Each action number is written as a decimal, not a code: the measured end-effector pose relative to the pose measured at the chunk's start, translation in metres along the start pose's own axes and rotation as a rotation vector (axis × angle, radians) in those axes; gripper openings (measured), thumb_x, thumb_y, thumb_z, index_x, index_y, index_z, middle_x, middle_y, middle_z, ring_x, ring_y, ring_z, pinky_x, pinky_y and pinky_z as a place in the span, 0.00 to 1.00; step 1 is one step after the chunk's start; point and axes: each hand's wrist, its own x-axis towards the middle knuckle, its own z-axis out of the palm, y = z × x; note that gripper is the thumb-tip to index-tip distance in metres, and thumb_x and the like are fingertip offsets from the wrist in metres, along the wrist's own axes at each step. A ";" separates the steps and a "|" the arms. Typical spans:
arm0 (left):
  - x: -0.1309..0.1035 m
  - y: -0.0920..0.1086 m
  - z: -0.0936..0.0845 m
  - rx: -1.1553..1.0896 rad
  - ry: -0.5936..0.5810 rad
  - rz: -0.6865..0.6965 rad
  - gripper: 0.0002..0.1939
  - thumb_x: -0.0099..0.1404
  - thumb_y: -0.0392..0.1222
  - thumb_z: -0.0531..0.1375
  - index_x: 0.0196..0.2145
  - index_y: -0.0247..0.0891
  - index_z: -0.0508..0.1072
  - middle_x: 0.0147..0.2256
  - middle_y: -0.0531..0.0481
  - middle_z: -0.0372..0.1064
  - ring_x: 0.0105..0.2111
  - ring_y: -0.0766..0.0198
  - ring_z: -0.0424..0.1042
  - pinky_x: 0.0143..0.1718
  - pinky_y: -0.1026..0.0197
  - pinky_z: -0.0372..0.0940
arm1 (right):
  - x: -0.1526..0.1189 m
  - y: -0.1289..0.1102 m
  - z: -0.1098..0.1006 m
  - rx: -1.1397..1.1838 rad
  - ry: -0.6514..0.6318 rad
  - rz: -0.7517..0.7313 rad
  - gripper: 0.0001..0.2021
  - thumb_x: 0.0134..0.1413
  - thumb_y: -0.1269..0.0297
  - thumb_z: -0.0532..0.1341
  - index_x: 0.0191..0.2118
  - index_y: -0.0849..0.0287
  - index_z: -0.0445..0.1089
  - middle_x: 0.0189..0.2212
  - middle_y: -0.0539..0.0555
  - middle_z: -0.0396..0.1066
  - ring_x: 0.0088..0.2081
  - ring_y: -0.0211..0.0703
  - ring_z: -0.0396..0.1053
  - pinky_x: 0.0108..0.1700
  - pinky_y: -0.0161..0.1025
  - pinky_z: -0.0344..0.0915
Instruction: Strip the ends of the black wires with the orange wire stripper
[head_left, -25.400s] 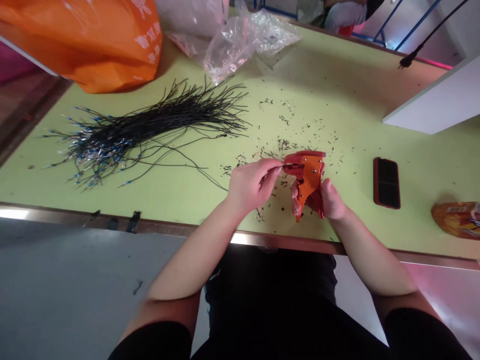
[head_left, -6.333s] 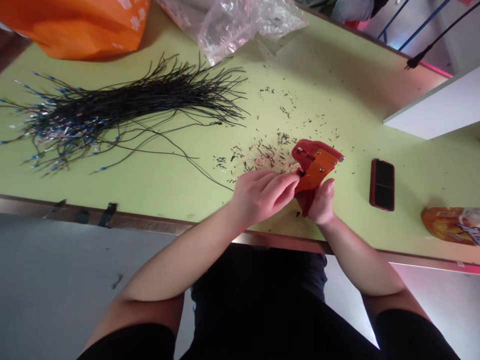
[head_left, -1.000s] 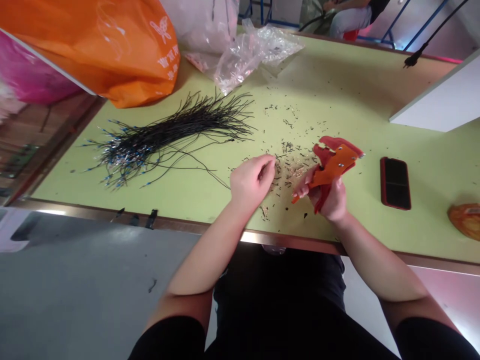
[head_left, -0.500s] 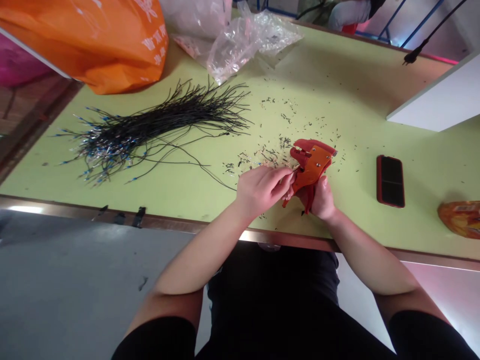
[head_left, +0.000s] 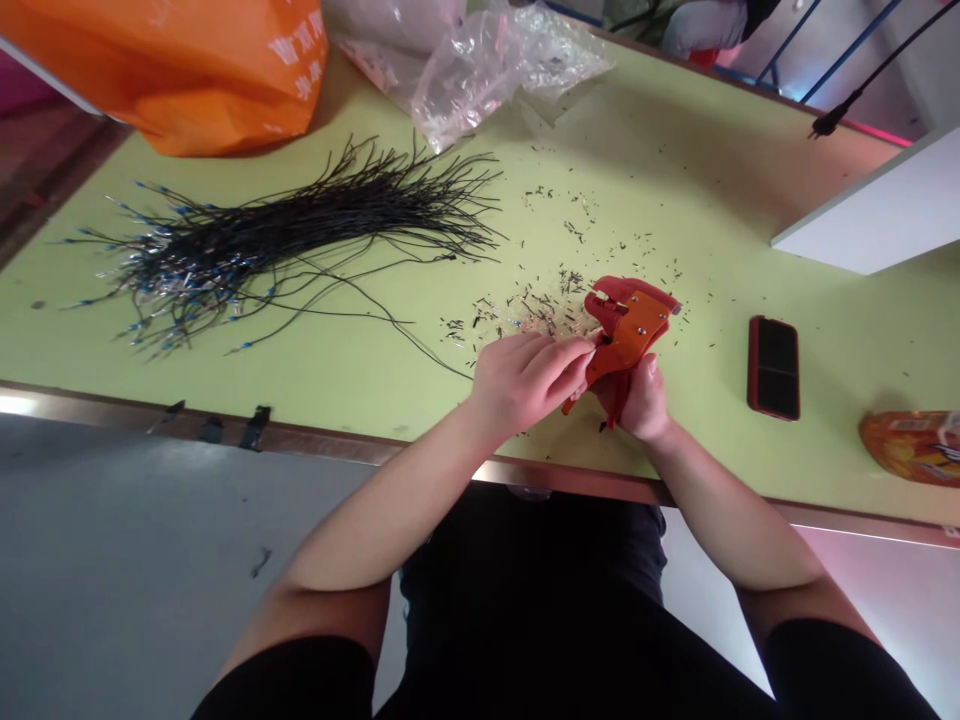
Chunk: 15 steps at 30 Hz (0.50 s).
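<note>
My right hand (head_left: 643,398) is wrapped round the handles of a red and orange wire stripper (head_left: 634,330), held above the table near its front edge. Pinched closed, my left hand (head_left: 529,380) holds a thin black wire (head_left: 435,357) close against the side of the tool. That wire trails off to the left behind the hand; its tip is hidden by the fingers and the stripper. To the left lies a thick bundle of black wires (head_left: 300,225), many with blue and silvery ends at the left.
Small black clippings (head_left: 551,310) are scattered over the yellow-green table (head_left: 360,390). An orange bag (head_left: 225,80) and clear plastic bags (head_left: 480,75) lie at the back. A phone (head_left: 774,367), an orange bottle (head_left: 911,445) and a white panel (head_left: 877,205) are on the right. Beyond the table shows a person's leg (head_left: 701,30).
My left hand has shifted slightly right, its fingertips closer to the stripper, and the bit of wire at them no longer shows. The camera view has moved a little.
</note>
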 end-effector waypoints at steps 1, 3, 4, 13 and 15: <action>0.000 0.000 0.000 -0.007 0.012 0.004 0.06 0.76 0.36 0.63 0.48 0.45 0.76 0.29 0.58 0.81 0.25 0.69 0.78 0.30 0.64 0.70 | 0.000 0.001 -0.001 0.002 -0.011 -0.005 0.37 0.60 0.19 0.52 0.46 0.50 0.73 0.29 0.55 0.73 0.32 0.56 0.76 0.33 0.54 0.80; 0.000 0.001 0.000 -0.028 0.022 0.010 0.07 0.75 0.35 0.63 0.49 0.45 0.75 0.30 0.58 0.81 0.25 0.69 0.78 0.29 0.64 0.70 | -0.001 0.002 -0.002 0.000 -0.013 -0.001 0.36 0.62 0.20 0.51 0.46 0.50 0.73 0.30 0.56 0.72 0.32 0.56 0.76 0.33 0.55 0.81; 0.000 0.001 -0.001 -0.032 0.014 0.014 0.07 0.75 0.35 0.63 0.49 0.45 0.75 0.29 0.58 0.81 0.25 0.69 0.77 0.28 0.64 0.69 | -0.002 0.002 -0.002 -0.005 -0.002 0.006 0.37 0.61 0.19 0.51 0.46 0.50 0.73 0.30 0.56 0.72 0.32 0.57 0.76 0.33 0.56 0.81; 0.003 0.002 -0.005 -0.062 0.032 0.050 0.07 0.75 0.35 0.65 0.49 0.44 0.75 0.28 0.59 0.81 0.22 0.71 0.73 0.27 0.65 0.66 | -0.005 -0.003 0.004 0.038 0.031 0.012 0.37 0.58 0.19 0.56 0.45 0.51 0.73 0.28 0.55 0.74 0.29 0.55 0.77 0.32 0.54 0.80; 0.003 0.003 -0.004 -0.064 0.051 0.052 0.07 0.75 0.35 0.64 0.48 0.44 0.74 0.27 0.59 0.80 0.21 0.71 0.73 0.27 0.65 0.66 | -0.005 -0.004 0.003 0.049 0.013 0.011 0.37 0.58 0.18 0.55 0.43 0.51 0.74 0.27 0.55 0.75 0.29 0.56 0.78 0.33 0.54 0.81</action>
